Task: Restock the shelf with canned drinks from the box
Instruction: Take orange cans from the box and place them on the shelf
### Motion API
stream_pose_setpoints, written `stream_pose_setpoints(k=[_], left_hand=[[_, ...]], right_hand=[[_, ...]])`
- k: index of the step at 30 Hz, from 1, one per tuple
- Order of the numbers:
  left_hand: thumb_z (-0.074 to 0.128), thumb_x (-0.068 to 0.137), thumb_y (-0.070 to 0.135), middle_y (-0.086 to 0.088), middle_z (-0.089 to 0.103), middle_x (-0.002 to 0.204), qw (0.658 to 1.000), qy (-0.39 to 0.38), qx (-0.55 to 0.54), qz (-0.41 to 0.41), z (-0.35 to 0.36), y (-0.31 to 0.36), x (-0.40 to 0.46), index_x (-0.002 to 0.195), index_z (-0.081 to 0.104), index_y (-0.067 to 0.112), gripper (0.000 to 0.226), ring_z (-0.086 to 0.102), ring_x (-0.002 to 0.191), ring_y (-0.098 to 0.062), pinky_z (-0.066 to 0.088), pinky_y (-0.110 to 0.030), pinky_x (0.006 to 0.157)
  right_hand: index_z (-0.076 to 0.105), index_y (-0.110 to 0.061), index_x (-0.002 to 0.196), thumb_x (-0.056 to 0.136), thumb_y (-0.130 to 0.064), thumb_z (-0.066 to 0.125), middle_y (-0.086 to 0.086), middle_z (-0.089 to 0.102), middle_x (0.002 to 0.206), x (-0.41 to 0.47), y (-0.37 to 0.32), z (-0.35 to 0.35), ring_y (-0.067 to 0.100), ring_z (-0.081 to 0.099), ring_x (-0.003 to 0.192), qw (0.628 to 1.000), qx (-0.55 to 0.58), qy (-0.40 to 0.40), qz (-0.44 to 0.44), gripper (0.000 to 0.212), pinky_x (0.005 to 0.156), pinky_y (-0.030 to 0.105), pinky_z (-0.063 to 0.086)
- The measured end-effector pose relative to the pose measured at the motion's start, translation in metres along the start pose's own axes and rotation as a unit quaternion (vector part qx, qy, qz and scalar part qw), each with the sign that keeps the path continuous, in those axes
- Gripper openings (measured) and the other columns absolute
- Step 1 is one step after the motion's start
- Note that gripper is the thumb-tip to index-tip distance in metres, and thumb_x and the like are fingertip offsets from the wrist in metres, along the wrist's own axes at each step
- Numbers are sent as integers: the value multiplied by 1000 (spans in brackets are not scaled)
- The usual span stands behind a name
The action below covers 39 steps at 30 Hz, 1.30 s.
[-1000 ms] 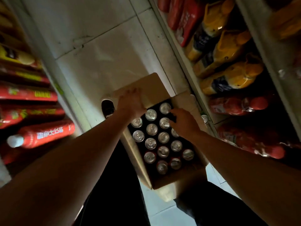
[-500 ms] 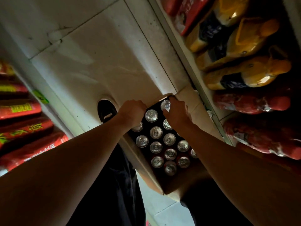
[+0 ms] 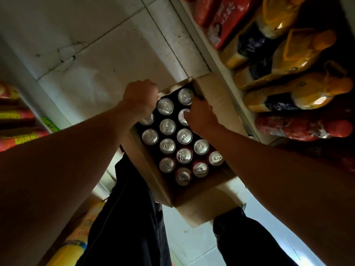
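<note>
My open cardboard box (image 3: 153, 173) sits on the floor by the shelf (image 3: 215, 60), its long side pointing away from me, full of cans (image 3: 167, 126) standing up, while my left hand (image 3: 140, 96) and right hand (image 3: 199, 116) curl around its far edges.

Pale floor tiles (image 3: 107, 60) with cracks. Yellow bottles (image 3: 299, 93) and red packs (image 3: 226, 20) along the right side. Red bottles (image 3: 21, 137) at left. Dark trousers (image 3: 130, 217) below.
</note>
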State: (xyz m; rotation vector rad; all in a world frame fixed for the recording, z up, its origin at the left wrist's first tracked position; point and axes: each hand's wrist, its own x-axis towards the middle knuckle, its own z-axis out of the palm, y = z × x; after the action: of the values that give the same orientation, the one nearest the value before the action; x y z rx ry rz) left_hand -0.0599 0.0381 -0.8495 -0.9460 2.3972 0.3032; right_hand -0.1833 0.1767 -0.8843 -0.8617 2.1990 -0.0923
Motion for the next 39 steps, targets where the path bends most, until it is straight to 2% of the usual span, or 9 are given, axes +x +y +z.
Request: stream_pose_setpoints(k=[4,8,12,18,22,24,27,35,39], left_hand=[[70,81,48,-14,61,86,996,16,-85,0,-17,-28,4,89,67,11,39,64,87,-36,41,-34,68],[61,84,48,-8,55,69,990,2,-144,0,-16,-43,1,69,52,11,41,62,72,-34,45,-33,63],[65,85,41,-10,57,108,991,-39,-127,5,-1,-41,-5,96,57,19,27,60,102,-35,46,-37,79],[76,76,42,-18,43,141,967,-59,-249,-9,-16,-34,-24,142,38,10,83,42,132,-35,36,-40,108],[90,60,43,-7,46,136,942,-70,-315,92,-121,-8,-69,147,31,13,110,44,130,-26,38,-29,98],[89,42,60,11,49,123,940,-42,-301,153,-192,12,-104,142,35,36,117,52,116,-11,44,-24,91],[88,38,59,17,62,113,936,-13,-301,182,-285,42,-156,127,47,40,100,61,100,-4,52,-27,90],[93,55,14,22,70,82,870,104,-451,172,-465,104,-285,96,65,31,52,63,80,15,45,-8,72],[92,46,23,3,73,109,831,110,-506,204,-540,137,-325,114,62,26,75,68,105,-11,54,-32,91]], right_hand=[[46,-14,135,87,-33,61,18,60,127,19,-26,4,39,57,116,995,79,68,2,53,91,43,50],[53,-13,131,86,-37,67,12,62,129,45,-58,10,32,58,118,974,177,56,127,53,95,39,49],[59,-8,126,88,-32,66,11,63,128,70,-60,24,23,60,119,968,174,41,176,46,93,30,49],[65,-23,117,68,-44,78,3,68,115,-1,-62,-36,25,64,107,976,163,75,123,55,80,27,47],[76,-26,85,51,-58,81,-8,72,76,-81,-74,-147,14,71,74,951,271,86,124,47,64,27,57],[76,-21,80,51,-54,83,-2,74,76,-131,-86,-221,18,73,72,933,337,62,113,44,62,39,63],[73,-18,73,61,-48,83,2,73,82,-200,-104,-322,20,73,77,930,358,34,76,34,66,47,62],[70,-34,87,66,-44,83,-4,74,79,-382,-128,-502,10,71,71,914,363,85,-160,27,61,32,56],[63,-35,99,64,-25,91,-19,70,87,-445,-125,-558,-14,64,84,881,365,199,-227,47,75,7,47]])
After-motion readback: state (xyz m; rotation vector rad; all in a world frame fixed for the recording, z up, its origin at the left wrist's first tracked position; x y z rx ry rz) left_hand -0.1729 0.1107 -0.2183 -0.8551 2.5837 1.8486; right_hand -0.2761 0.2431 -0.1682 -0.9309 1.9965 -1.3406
